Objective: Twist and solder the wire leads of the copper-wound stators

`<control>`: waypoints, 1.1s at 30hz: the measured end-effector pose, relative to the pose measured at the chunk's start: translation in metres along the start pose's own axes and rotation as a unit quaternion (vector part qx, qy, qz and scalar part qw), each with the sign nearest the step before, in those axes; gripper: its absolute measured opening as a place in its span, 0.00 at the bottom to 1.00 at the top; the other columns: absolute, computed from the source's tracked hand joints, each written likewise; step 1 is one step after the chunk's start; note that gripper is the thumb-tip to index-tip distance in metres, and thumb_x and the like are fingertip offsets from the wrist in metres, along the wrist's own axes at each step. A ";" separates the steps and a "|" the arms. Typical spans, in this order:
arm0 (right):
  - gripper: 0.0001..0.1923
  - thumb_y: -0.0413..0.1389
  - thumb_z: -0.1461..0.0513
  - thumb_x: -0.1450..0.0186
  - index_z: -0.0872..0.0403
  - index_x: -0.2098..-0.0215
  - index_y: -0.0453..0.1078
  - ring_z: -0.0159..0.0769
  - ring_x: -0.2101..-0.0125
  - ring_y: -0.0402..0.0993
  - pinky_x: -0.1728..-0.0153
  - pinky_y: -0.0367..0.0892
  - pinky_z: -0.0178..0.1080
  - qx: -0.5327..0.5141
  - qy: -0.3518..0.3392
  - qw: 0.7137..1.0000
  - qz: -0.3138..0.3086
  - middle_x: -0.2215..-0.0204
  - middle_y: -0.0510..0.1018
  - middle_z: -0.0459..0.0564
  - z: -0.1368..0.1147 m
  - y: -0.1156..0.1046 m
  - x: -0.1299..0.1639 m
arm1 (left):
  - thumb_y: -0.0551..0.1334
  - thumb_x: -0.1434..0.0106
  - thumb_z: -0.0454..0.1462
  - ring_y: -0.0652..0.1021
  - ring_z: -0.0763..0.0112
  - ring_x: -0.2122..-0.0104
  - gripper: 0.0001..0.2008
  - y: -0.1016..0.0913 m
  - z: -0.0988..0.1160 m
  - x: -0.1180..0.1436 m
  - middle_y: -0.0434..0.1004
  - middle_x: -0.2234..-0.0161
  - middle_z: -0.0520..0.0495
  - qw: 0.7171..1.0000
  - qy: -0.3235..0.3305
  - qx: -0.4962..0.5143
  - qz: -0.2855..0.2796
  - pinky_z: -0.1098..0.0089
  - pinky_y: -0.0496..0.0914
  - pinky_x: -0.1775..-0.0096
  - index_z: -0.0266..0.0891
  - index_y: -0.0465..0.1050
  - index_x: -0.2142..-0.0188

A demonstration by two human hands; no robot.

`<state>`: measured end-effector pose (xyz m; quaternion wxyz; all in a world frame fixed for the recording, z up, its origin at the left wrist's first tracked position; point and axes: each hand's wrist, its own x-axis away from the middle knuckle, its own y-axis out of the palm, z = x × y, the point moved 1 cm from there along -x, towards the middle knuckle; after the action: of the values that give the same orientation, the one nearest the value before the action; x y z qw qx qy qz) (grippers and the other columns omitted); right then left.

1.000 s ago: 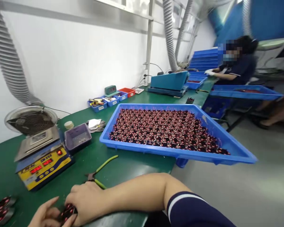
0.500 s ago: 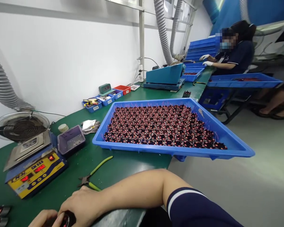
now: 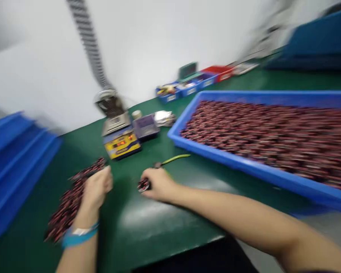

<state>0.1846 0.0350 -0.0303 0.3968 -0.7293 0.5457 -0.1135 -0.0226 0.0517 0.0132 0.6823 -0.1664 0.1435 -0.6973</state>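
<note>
The left hand [image 3: 96,188] is raised on a near-upright forearm, fingers loosely curled, a band around its wrist. The right hand [image 3: 158,184] lies low just beside it, palm down, fingers bent inward, its bare forearm stretching back toward the lower right.

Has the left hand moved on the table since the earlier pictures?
Yes. The left hand was close against the right hand before; now it lies well apart from it, at the pile of red-black parts, left of the green-handled cutters.

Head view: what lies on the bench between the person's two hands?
Only bare green bench shows between the left hand and right hand, which grips a small red-black part.
</note>
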 end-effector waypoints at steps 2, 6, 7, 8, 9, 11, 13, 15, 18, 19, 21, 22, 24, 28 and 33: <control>0.10 0.62 0.64 0.49 0.56 0.68 0.69 0.35 0.71 0.73 0.70 0.62 0.35 -0.037 -0.004 0.999 0.008 0.72 0.77 0.49 0.007 0.006 -0.005 | 0.62 0.52 0.59 0.57 0.82 0.86 0.27 0.011 0.003 0.003 0.55 0.87 0.58 0.998 -0.056 0.013 -0.032 0.76 0.51 0.82 0.37 0.64 0.80; 0.08 0.60 0.60 0.46 0.55 0.70 0.68 0.36 0.74 0.72 0.73 0.60 0.35 -0.040 -0.026 0.998 0.028 0.74 0.76 0.48 0.015 0.018 -0.017 | 0.72 0.60 0.50 0.63 0.82 0.84 0.24 0.041 -0.012 0.000 0.65 0.84 0.55 0.994 -0.081 0.051 -0.057 0.77 0.55 0.80 0.34 0.71 0.73; 0.08 0.60 0.59 0.46 0.54 0.70 0.68 0.35 0.75 0.72 0.73 0.60 0.35 -0.031 -0.033 0.998 0.034 0.74 0.76 0.48 0.015 0.020 -0.017 | 0.72 0.61 0.49 0.63 0.82 0.83 0.24 0.047 -0.016 0.001 0.66 0.84 0.55 0.993 -0.073 0.075 -0.046 0.77 0.56 0.79 0.33 0.71 0.72; 0.08 0.59 0.58 0.46 0.54 0.71 0.68 0.35 0.75 0.72 0.74 0.60 0.35 -0.022 -0.041 0.998 0.038 0.74 0.76 0.47 0.014 0.020 -0.017 | 0.73 0.61 0.49 0.64 0.82 0.83 0.24 0.053 -0.019 0.002 0.67 0.83 0.55 0.993 -0.063 0.098 -0.034 0.77 0.57 0.79 0.33 0.71 0.72; 0.08 0.59 0.58 0.45 0.54 0.71 0.68 0.35 0.75 0.72 0.74 0.60 0.36 -0.016 -0.049 0.998 0.040 0.74 0.76 0.47 0.013 0.021 -0.016 | 0.72 0.60 0.49 0.66 0.81 0.82 0.24 0.056 -0.021 0.002 0.68 0.82 0.54 0.991 -0.050 0.121 -0.027 0.76 0.59 0.78 0.33 0.71 0.72; 0.09 0.59 0.57 0.46 0.54 0.71 0.68 0.35 0.74 0.72 0.73 0.61 0.36 -0.008 -0.060 0.997 0.042 0.74 0.75 0.47 0.012 0.022 -0.014 | 0.71 0.58 0.50 0.69 0.79 0.80 0.23 0.060 -0.024 0.002 0.71 0.80 0.51 0.987 -0.025 0.158 -0.023 0.76 0.63 0.76 0.33 0.71 0.75; 0.09 0.60 0.58 0.46 0.54 0.71 0.67 0.36 0.74 0.72 0.73 0.61 0.36 -0.008 -0.066 0.997 0.034 0.75 0.75 0.48 0.011 0.023 -0.014 | 0.70 0.56 0.51 0.69 0.80 0.82 0.22 0.059 -0.023 0.000 0.71 0.81 0.51 0.984 -0.016 0.176 -0.029 0.76 0.63 0.77 0.34 0.69 0.79; 0.09 0.60 0.58 0.45 0.55 0.72 0.67 0.35 0.75 0.71 0.73 0.62 0.36 -0.015 -0.074 0.997 0.016 0.75 0.74 0.48 0.010 0.024 -0.015 | 0.70 0.56 0.51 0.65 0.82 0.85 0.22 0.057 -0.022 -0.001 0.68 0.85 0.54 0.982 -0.031 0.182 -0.037 0.77 0.59 0.81 0.34 0.67 0.81; 0.07 0.59 0.59 0.44 0.55 0.72 0.67 0.35 0.75 0.70 0.73 0.61 0.36 -0.031 -0.085 0.996 -0.008 0.75 0.74 0.48 0.008 0.025 -0.013 | 0.70 0.57 0.51 0.63 0.83 0.88 0.23 0.056 -0.020 -0.002 0.66 0.87 0.54 0.977 -0.065 0.198 -0.039 0.78 0.55 0.84 0.35 0.65 0.82; 0.07 0.59 0.59 0.45 0.55 0.71 0.67 0.34 0.75 0.70 0.73 0.61 0.36 -0.036 -0.086 0.996 -0.012 0.75 0.74 0.48 0.007 0.025 -0.013 | 0.70 0.57 0.52 0.63 0.83 0.88 0.23 0.057 -0.020 -0.002 0.66 0.87 0.54 0.975 -0.071 0.208 -0.030 0.78 0.56 0.83 0.35 0.65 0.82; 0.08 0.60 0.60 0.46 0.55 0.71 0.67 0.34 0.74 0.69 0.72 0.61 0.36 -0.043 -0.084 0.995 -0.017 0.74 0.74 0.48 0.007 0.027 -0.013 | 0.69 0.58 0.52 0.64 0.83 0.87 0.24 0.057 -0.021 -0.004 0.66 0.86 0.54 0.971 -0.075 0.226 0.001 0.78 0.58 0.82 0.35 0.65 0.81; 0.09 0.61 0.60 0.47 0.55 0.71 0.67 0.34 0.74 0.69 0.72 0.61 0.36 -0.046 -0.081 0.995 -0.020 0.74 0.74 0.48 0.007 0.027 -0.013 | 0.69 0.58 0.53 0.65 0.82 0.87 0.24 0.056 -0.020 -0.007 0.67 0.85 0.54 0.969 -0.076 0.232 0.024 0.77 0.60 0.81 0.35 0.65 0.81; 0.10 0.63 0.61 0.49 0.55 0.71 0.67 0.34 0.74 0.70 0.71 0.62 0.36 -0.052 -0.072 0.996 -0.027 0.74 0.74 0.47 0.007 0.028 -0.014 | 0.68 0.56 0.53 0.68 0.81 0.84 0.23 0.050 -0.017 -0.011 0.69 0.82 0.53 0.967 -0.080 0.225 0.086 0.76 0.65 0.78 0.36 0.65 0.78; 0.13 0.66 0.63 0.51 0.55 0.69 0.69 0.33 0.72 0.70 0.69 0.63 0.34 -0.067 -0.031 0.997 -0.032 0.72 0.75 0.47 -0.002 0.017 -0.008 | 0.66 0.53 0.53 0.69 0.80 0.81 0.22 0.035 0.004 -0.001 0.68 0.81 0.54 0.973 -0.077 0.186 0.112 0.77 0.65 0.76 0.37 0.65 0.76; 0.21 0.68 0.50 0.52 0.53 0.66 0.74 0.30 0.67 0.73 0.66 0.64 0.29 -0.041 -0.016 0.997 -0.068 0.70 0.77 0.43 -0.014 0.010 -0.005 | 0.66 0.53 0.55 0.70 0.72 0.79 0.22 0.020 -0.017 0.007 0.72 0.79 0.51 0.987 -0.026 -0.062 -0.146 0.73 0.63 0.78 0.39 0.72 0.73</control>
<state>0.1674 0.0322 -0.0262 0.3662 -0.7824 0.4924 -0.1062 -0.0117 0.0432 -0.0106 0.5646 -0.2455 0.1430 -0.7749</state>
